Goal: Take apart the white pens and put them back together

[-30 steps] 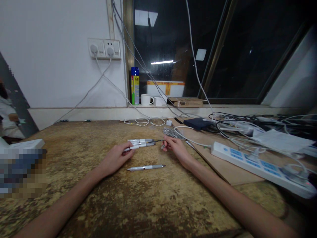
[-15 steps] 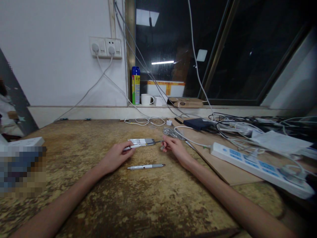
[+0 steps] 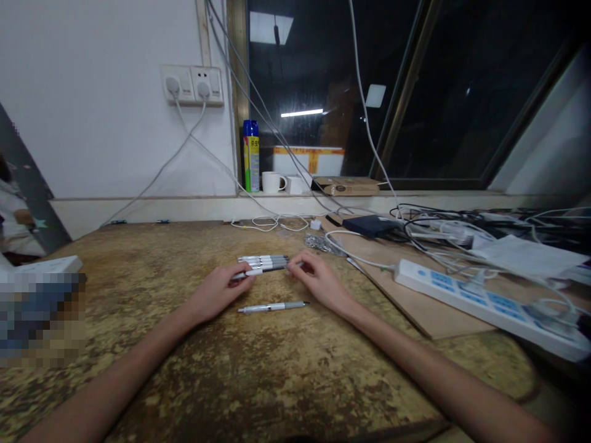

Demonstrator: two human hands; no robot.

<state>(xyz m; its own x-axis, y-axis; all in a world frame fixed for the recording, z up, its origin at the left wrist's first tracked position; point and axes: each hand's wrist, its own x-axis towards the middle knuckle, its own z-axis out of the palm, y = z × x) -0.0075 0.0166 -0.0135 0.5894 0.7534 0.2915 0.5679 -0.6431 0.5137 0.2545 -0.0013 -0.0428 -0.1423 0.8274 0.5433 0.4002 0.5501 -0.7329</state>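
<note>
Head view: pen juts from left hand.

A hand could pass over the near middle of the mottled yellow-brown desk, between the left forearm and right forearm, up to the white-and-grey pen. Rightward, a long white power strip blocks the way.

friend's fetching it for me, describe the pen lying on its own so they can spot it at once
On the mottled table, look between the left hand and right hand, then slightly nearer the viewer. A pen lies there, white with a grey grip, dark tip pointing right. Unlike the row of pens beyond and the held pen in the left hand, it lies alone, untouched.
</note>
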